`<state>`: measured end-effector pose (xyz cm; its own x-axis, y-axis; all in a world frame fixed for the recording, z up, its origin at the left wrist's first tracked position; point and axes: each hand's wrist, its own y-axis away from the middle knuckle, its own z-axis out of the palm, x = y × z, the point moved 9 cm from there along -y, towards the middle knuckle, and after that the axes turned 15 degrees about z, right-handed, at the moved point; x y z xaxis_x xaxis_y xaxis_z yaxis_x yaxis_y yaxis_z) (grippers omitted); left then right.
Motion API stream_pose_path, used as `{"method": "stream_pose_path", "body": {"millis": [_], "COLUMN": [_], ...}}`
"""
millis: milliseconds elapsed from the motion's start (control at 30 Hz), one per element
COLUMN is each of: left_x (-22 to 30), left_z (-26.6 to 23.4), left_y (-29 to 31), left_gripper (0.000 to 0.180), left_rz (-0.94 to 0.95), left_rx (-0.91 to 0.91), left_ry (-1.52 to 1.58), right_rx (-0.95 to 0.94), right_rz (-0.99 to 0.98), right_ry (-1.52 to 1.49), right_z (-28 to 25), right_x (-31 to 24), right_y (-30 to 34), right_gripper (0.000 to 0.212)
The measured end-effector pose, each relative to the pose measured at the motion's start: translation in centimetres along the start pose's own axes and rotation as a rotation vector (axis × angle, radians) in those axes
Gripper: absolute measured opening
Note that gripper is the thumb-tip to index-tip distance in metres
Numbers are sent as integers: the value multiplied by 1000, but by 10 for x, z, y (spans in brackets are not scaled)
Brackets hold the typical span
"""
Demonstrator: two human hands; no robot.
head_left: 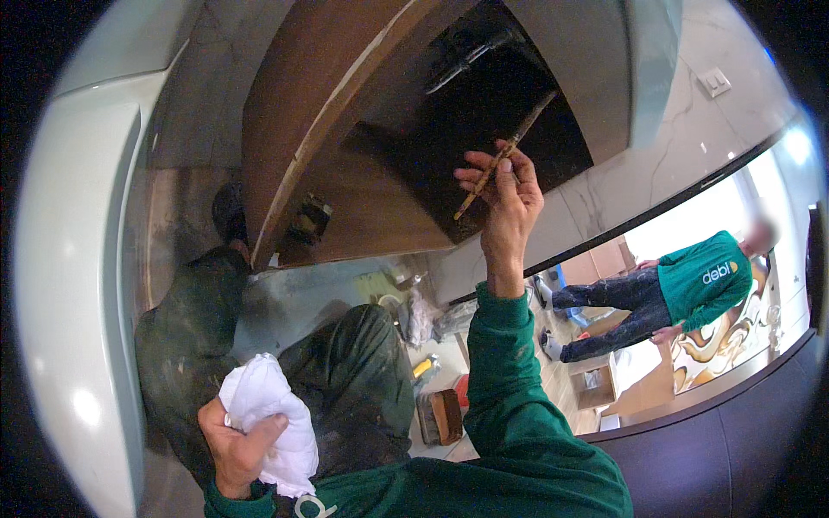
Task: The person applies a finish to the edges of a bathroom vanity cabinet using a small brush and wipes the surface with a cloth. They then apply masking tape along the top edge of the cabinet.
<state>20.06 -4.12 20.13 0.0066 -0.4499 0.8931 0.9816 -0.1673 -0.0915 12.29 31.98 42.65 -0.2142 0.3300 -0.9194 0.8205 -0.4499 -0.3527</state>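
Note:
My right hand [511,194] is raised at the mouth of a dark brown cabinet [363,190]. Its fingers pinch a thin, stained, stick-like tool [533,118] with a brown shaft and a flat, tapering grey end. That end points up and away to the right, into the cabinet's dark interior; the exact kind of tool is unclear. Low on the left, my left hand [233,445] grips a bunched white cloth [272,423] above my legs. Deeper in the cabinet a shiny metal fitting [471,62] shows, and a small dark-and-yellowish object [309,220] lies nearer its edge.
A smooth white curved surface [69,302] runs down the left side. Right of the cabinet, a marbled wall [639,129] carries a white switch [715,82]. Another person [704,276] in green stands further right. Near my knee lie a yellow-handled tool [423,368] and a brown box [446,415].

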Motion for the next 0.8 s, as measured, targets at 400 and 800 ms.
{"method": "stream_pose_path", "body": {"millis": [400, 800], "left_x": [-11, -29], "left_z": [-8, -7], "left_y": [14, 16], "left_gripper": [44, 39], "left_rz": [10, 17], "left_rx": [11, -37], "left_ry": [15, 2], "right_rx": [7, 55], "right_rz": [-86, -88], "right_ry": [69, 65], "right_z": [5, -5], "right_x": [-7, 11], "right_y": [15, 26], "right_gripper": [29, 26]}}
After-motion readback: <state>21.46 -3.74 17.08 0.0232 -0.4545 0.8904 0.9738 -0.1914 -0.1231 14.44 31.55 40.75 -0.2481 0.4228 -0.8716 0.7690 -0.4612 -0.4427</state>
